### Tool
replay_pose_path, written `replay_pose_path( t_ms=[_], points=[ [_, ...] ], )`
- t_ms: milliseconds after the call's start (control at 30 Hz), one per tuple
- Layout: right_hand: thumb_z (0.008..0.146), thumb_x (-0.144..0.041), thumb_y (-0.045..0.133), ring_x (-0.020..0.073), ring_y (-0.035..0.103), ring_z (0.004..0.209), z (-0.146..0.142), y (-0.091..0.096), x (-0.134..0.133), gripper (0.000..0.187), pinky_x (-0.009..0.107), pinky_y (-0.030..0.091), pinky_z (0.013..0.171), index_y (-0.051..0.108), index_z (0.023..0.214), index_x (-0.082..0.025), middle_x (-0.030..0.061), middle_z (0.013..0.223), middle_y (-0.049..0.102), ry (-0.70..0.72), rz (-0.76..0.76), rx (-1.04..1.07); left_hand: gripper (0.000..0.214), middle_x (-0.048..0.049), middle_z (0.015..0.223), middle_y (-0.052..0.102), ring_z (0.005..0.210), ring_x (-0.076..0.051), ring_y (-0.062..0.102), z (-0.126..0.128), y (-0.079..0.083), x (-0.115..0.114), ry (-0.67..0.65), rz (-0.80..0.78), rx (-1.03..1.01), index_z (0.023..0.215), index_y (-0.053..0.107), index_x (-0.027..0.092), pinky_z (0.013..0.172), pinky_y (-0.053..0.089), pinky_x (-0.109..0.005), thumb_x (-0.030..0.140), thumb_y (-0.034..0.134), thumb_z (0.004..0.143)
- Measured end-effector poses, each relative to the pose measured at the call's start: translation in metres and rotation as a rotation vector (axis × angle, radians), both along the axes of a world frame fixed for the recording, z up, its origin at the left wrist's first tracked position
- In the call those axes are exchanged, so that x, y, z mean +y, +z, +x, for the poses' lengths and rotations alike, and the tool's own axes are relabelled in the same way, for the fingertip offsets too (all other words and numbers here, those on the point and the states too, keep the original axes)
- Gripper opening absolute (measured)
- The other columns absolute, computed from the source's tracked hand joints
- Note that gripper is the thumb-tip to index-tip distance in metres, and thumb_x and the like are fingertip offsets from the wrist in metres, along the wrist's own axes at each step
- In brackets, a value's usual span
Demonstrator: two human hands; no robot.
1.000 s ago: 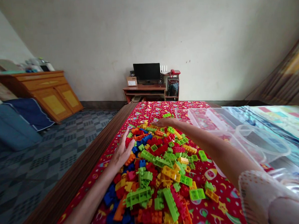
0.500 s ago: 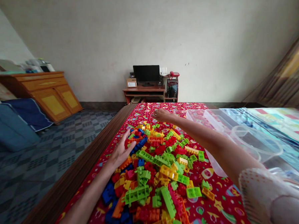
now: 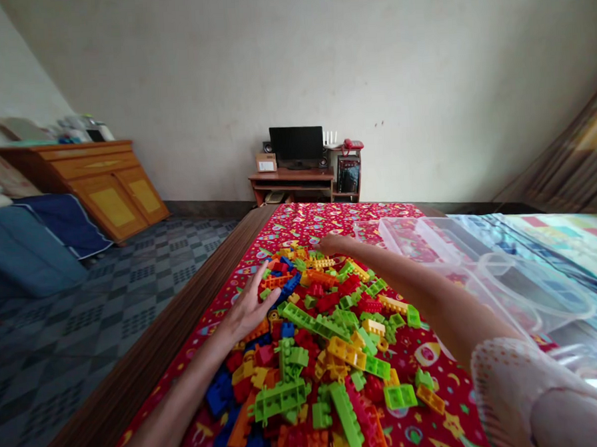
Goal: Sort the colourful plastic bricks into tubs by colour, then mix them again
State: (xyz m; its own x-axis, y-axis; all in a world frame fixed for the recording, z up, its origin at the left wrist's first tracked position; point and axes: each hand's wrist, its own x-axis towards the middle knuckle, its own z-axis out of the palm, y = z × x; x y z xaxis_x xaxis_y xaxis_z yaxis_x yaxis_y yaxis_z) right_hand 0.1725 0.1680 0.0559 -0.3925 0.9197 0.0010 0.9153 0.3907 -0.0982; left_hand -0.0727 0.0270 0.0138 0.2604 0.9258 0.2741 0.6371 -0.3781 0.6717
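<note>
A big heap of plastic building blocks (image 3: 311, 321) in green, yellow, red, orange and blue lies on a red patterned tablecloth (image 3: 424, 337). My left hand (image 3: 253, 308) rests along the heap's left side, thumb and fingers spread, beside a blue block (image 3: 289, 287), gripping nothing. At the far end of the heap is my right hand (image 3: 332, 244), its fingers curled downward close to yellow and green blocks. What those fingers hold, if anything, is hidden. Nearer to me lie a long green block (image 3: 280, 399) and another green block (image 3: 346, 418).
To the right stands a clear plastic container (image 3: 449, 242) with a round-edged clear piece (image 3: 537, 288) in front of it. The table's brown wooden edge (image 3: 182, 303) runs along the left. Beyond the table are a desk with a monitor (image 3: 297, 145) and a wooden cabinet (image 3: 101, 187).
My right hand has come down and nearer, from above the cloth to the heap's far edge. My left hand stays spread beside the blocks. The view has shifted slightly.
</note>
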Motion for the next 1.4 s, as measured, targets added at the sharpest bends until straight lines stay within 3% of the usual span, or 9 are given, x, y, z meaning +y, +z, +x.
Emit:
replay_pose_path(
  t_ms=[100, 267, 433, 700, 900, 1000, 1100, 1267, 1400],
  points=[
    [0.096, -0.044, 0.041, 0.0203, 0.068, 0.09, -0.007, 0.008, -0.035, 0.038, 0.029, 0.052, 0.081, 0.069, 0.103, -0.019, 0.0073, 0.098, 0.073, 0.085, -0.161, 0.003, 0.086, -0.0157, 0.153, 0.032, 0.143, -0.032, 0.024, 0.002, 0.004, -0.003, -0.016, -0.016, 0.007, 0.151, 0.019, 0.018, 0.116, 0.02, -0.05, 0.066, 0.044, 0.084],
    [0.1, -0.047, 0.02, 0.0242, 0.064, 0.104, -0.009, 0.025, -0.102, 0.059, 0.033, 0.048, 0.092, 0.061, 0.116, -0.009, 0.0165, 0.115, 0.067, 0.126, -0.261, 0.09, 0.089, -0.0151, 0.154, 0.03, 0.142, -0.031, 0.027, 0.006, 0.011, -0.006, -0.03, -0.044, -0.025, 0.15, 0.021, 0.019, 0.116, 0.022, -0.048, 0.067, 0.048, 0.081],
    [0.099, -0.048, 0.022, 0.0256, 0.065, 0.101, -0.006, 0.035, -0.144, 0.054, 0.036, 0.051, 0.086, 0.06, 0.12, -0.016, 0.0131, 0.108, 0.069, 0.037, -0.211, 0.237, 0.093, -0.0172, 0.148, 0.04, 0.137, -0.031, 0.037, 0.017, 0.023, -0.016, -0.014, -0.039, -0.081, 0.148, 0.026, 0.016, 0.113, 0.029, -0.046, 0.07, 0.052, 0.077],
    [0.097, -0.049, 0.033, 0.0225, 0.065, 0.101, 0.031, 0.051, -0.206, 0.055, 0.036, 0.049, 0.09, 0.043, 0.141, -0.017, 0.0117, 0.115, 0.067, 0.225, -0.207, 0.336, 0.082, -0.0137, 0.151, 0.037, 0.137, -0.029, 0.038, 0.043, 0.061, -0.062, -0.231, 0.047, -0.036, 0.151, 0.022, 0.018, 0.114, 0.029, -0.043, 0.062, 0.046, 0.086],
    [0.083, -0.055, 0.058, 0.0321, 0.022, 0.143, 0.045, 0.039, -0.26, 0.077, 0.05, 0.03, 0.111, 0.028, 0.15, -0.031, 0.0124, 0.157, 0.023, 0.488, -0.08, 0.13, 0.079, -0.0059, 0.157, 0.025, 0.143, -0.032, 0.023, 0.027, 0.052, -0.106, -0.334, 0.116, 0.266, 0.151, 0.023, 0.028, 0.117, 0.021, -0.05, 0.064, 0.047, 0.085],
    [0.074, -0.053, 0.07, 0.0417, 0.009, 0.144, 0.036, 0.031, -0.265, 0.08, 0.062, 0.028, 0.107, 0.038, 0.145, -0.035, 0.0114, 0.16, 0.009, 0.523, -0.063, -0.025, 0.088, -0.0055, 0.158, 0.02, 0.144, -0.039, 0.013, 0.009, 0.033, -0.124, -0.297, 0.197, 0.421, 0.149, 0.026, 0.034, 0.114, 0.01, -0.062, 0.071, 0.055, 0.075],
    [0.079, -0.045, 0.067, 0.0433, 0.013, 0.142, 0.027, 0.026, -0.25, 0.069, 0.059, 0.038, 0.102, 0.042, 0.142, -0.034, 0.0124, 0.16, 0.006, 0.496, -0.026, -0.07, 0.093, -0.0062, 0.159, 0.018, 0.144, -0.043, 0.009, -0.008, 0.017, -0.139, -0.246, 0.235, 0.514, 0.149, 0.022, 0.038, 0.111, 0.012, -0.067, 0.073, 0.059, 0.071],
    [0.076, -0.031, 0.07, 0.0463, 0.023, 0.138, 0.02, 0.015, -0.22, 0.07, 0.057, 0.046, 0.093, 0.043, 0.141, -0.029, 0.0181, 0.156, 0.021, 0.392, 0.034, -0.133, 0.091, -0.0074, 0.16, 0.013, 0.144, -0.044, 0.009, -0.022, 0.0, -0.153, -0.143, 0.247, 0.553, 0.15, 0.017, 0.038, 0.109, 0.021, -0.066, 0.068, 0.059, 0.075],
    [0.08, -0.031, 0.065, 0.0414, 0.037, 0.131, 0.028, 0.013, -0.214, 0.062, 0.053, 0.049, 0.091, 0.046, 0.139, -0.026, 0.0185, 0.152, 0.03, 0.397, 0.092, -0.078, 0.085, -0.0086, 0.16, 0.012, 0.144, -0.039, 0.012, -0.025, -0.014, -0.142, -0.019, 0.243, 0.488, 0.152, 0.012, 0.033, 0.112, 0.025, -0.058, 0.054, 0.058, 0.083]
  ],
)
